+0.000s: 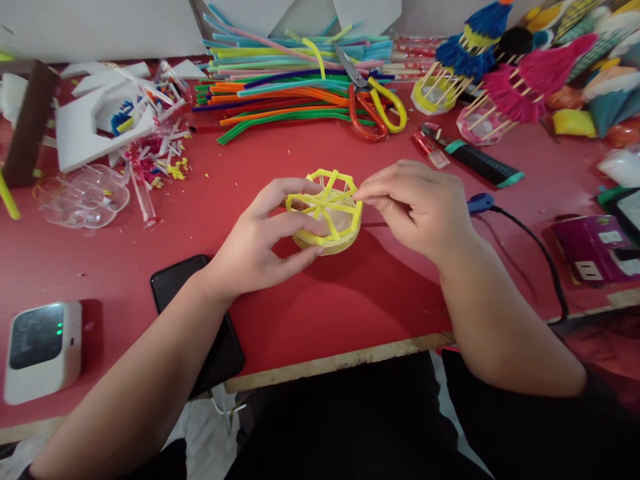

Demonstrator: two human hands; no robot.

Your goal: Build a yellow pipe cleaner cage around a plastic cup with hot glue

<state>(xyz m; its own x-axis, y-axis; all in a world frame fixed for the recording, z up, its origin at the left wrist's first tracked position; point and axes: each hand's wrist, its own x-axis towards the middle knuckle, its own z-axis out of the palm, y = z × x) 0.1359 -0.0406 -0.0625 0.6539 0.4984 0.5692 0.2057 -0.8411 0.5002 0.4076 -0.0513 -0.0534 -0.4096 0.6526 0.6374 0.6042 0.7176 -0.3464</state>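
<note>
Yellow spoked frame (324, 203), head view: on the desk (310, 313), back from its front edge. Left hand (245, 248) steadies it, fingers spread; right hand (420, 207) presses fingertips together at its rim (pinched piece: cannot tell). Apparent step: rim fitting; next move calls for steady support.

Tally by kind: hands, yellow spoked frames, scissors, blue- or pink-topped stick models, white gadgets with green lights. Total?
Hands, left hand and right hand: 2
Yellow spoked frame: 1
Scissors: 1
Blue-topped model: 1
Pink-topped model: 1
White gadget: 1
Total: 7
</note>
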